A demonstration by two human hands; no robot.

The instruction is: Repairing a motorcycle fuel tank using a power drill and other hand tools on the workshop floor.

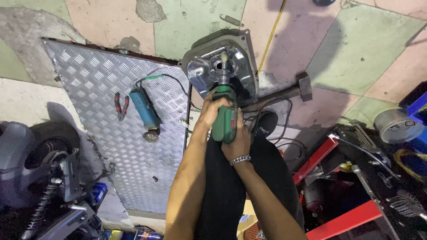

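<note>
Head view, landmark: I take the cover [221,71], a grey metal casing lying open side up on the tiled floor, as my reference for everything.
Drill: the green drill [224,119] sits just below the cover in the frame, its tip down inside the cover's round central bore.
Long axis: the drill's body runs straight from my hands up to the bore, nearly in line with my forearms, so the tool points directly away from me into the cover.
Left hand: my left hand [212,111] is wrapped tight round the drill's upper body, fingers closed on it, the nearer of the two to the cover.
Right hand: my right hand [240,142], with a metal bracelet at the wrist, is closed round the drill's rear end, farther from the cover.
Bit: a pale tip shows at the bore; I cannot tell whether it is a brush or a stone.
Hammer: a hammer [284,92] lies just right of the cover, head pointing away from it.
Grinder: a blue grinder [145,113] lies left of the cover on a checker plate [89,84], cord looping toward the cover.
Pliers: red-handled pliers [120,106] lie farther left of the cover, beside the grinder.
Scooter: a wheel [49,146] stands well left and below the cover.
Red frame: a red stand [320,155] sits right and below the cover.
</note>
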